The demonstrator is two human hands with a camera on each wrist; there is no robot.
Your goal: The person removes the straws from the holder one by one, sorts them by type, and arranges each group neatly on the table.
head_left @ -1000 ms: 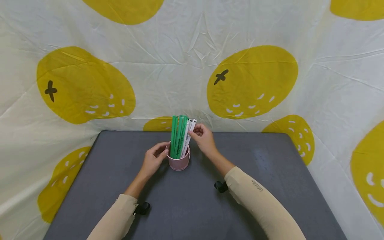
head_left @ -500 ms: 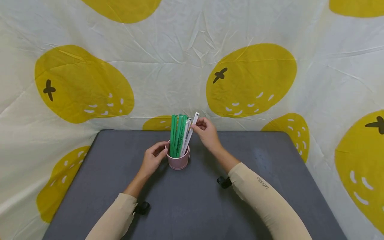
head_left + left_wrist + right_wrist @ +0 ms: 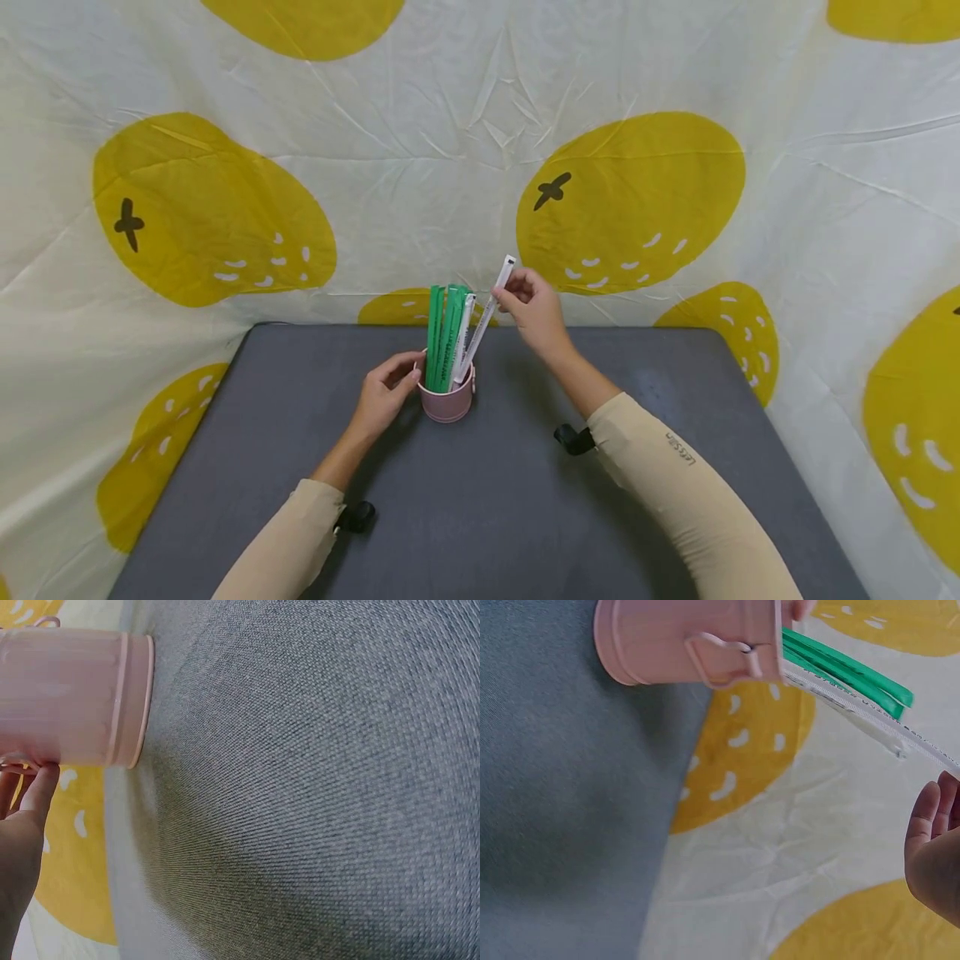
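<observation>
A small pink bucket [image 3: 446, 407] with side handles stands upright on the table, holding several slim green packets [image 3: 442, 337] and a white packet [image 3: 463, 333]. At its left side my left hand [image 3: 382, 396] pinches the bucket near the rim; the left wrist view shows the thumb against the bucket wall [image 3: 64, 697], by a handle. With thumb and fingers, my right hand [image 3: 536, 317] pinches a long white printed packet [image 3: 483, 321] near its upper end. This packet leans right, its lower end still inside the bucket. In the right wrist view it slants past the green packets [image 3: 855, 675].
The dark grey table [image 3: 465, 517] spreads around the bucket. Right behind its far edge hangs a pale cloth [image 3: 420, 208] with yellow fruit prints. A black wrist camera [image 3: 573, 439] sits on each sleeve.
My right hand has moved up and to the right, drawing the white packet partly out of the bucket and away from the others. The left hand and bucket stay in place.
</observation>
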